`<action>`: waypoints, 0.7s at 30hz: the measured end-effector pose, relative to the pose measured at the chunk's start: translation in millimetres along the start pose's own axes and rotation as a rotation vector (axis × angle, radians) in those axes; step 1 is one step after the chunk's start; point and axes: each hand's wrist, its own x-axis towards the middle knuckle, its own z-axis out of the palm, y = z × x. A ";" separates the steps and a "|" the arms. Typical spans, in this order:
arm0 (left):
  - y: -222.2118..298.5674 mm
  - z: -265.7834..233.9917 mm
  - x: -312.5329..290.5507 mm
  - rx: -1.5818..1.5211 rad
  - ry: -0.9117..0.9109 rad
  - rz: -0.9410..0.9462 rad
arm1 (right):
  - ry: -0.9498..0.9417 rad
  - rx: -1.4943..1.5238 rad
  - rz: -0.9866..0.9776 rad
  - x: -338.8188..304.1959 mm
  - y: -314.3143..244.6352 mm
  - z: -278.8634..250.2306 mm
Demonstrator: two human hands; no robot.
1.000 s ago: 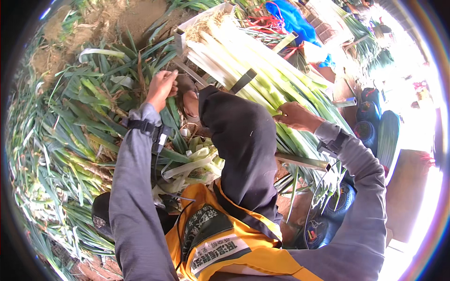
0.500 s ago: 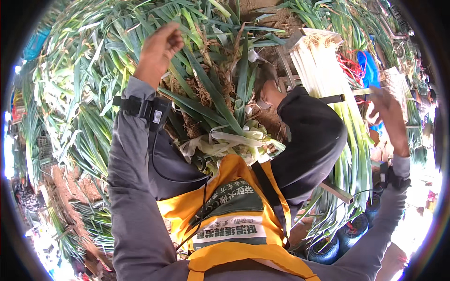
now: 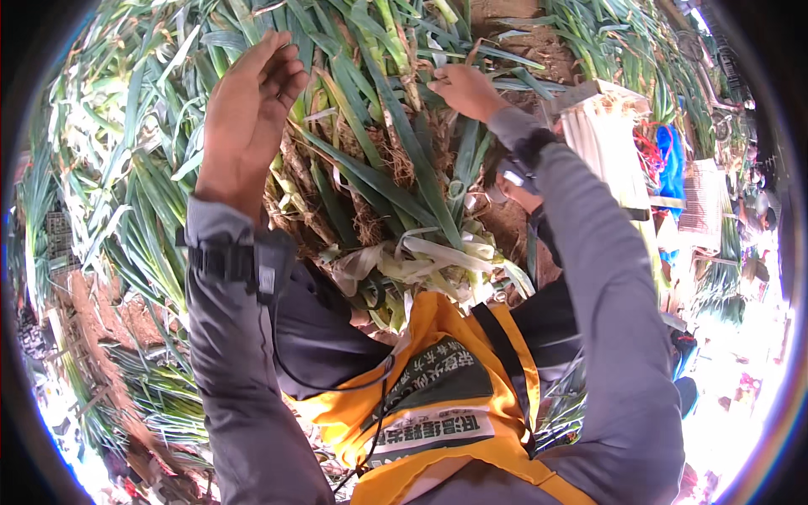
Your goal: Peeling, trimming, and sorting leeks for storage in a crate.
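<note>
My left hand (image 3: 255, 109) is raised over a heap of long green onions (image 3: 143, 151), fingers loosely curled and apart, with nothing visible in it. To its right, my right hand (image 3: 463, 88) reaches in above the same heap with its fingers pointing left. The fingertips are close to an onion stalk (image 3: 407, 80), and I see nothing held. Between and below my hands lie onions with soil-brown roots (image 3: 368, 223) and long green leaves. Peeled pale outer leaves (image 3: 438, 257) are piled in front of my lap.
At right, peeled white onion stalks (image 3: 596, 143) lie on a rack, partly hidden behind my right arm. Beyond are a blue bag (image 3: 669, 168), red ties (image 3: 646, 151) and a pale crate (image 3: 700, 198). My yellow apron (image 3: 438, 316) covers my lap; more onions lie at lower left.
My right hand has swung from beside the white stalks on the right to the heap in the middle. My left hand has shifted slightly left. The view has moved a little.
</note>
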 end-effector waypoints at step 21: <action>-24.3 -9.1 -16.3 0.283 0.104 -0.067 | -0.104 0.799 0.032 -62.5 -31.2 80.1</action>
